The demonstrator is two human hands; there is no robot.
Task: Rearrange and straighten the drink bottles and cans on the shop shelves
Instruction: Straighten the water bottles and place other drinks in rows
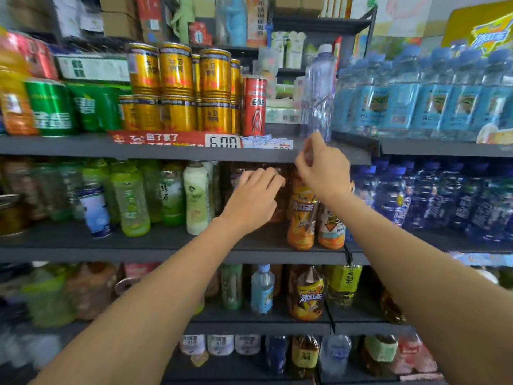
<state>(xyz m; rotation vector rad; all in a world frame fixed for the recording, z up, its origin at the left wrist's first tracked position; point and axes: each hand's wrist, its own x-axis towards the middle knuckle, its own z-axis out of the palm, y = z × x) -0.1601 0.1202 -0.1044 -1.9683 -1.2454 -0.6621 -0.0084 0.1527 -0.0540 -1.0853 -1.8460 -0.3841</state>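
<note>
My left hand (254, 197) reaches into the second shelf, and its fingers curl over the top of a dark brown drink bottle (231, 177) that stands behind it. Just right of it stand two orange iced-tea bottles (302, 218). My right hand (322, 168) hovers in front of the top shelf's edge (166, 152), fingers loosely curled and holding nothing. One fingertip points up at the base of a clear water bottle (319, 87) standing on the top shelf. A red can (254, 105) stands to the left of that bottle.
Stacked gold cans (177, 87) and green cans (52, 107) fill the top shelf's left. Blue-labelled water bottles (422, 98) stand at top right, dark blue bottles (444, 198) below them. Green tea bottles (130, 198) and a white bottle (195, 198) stand left of my left hand.
</note>
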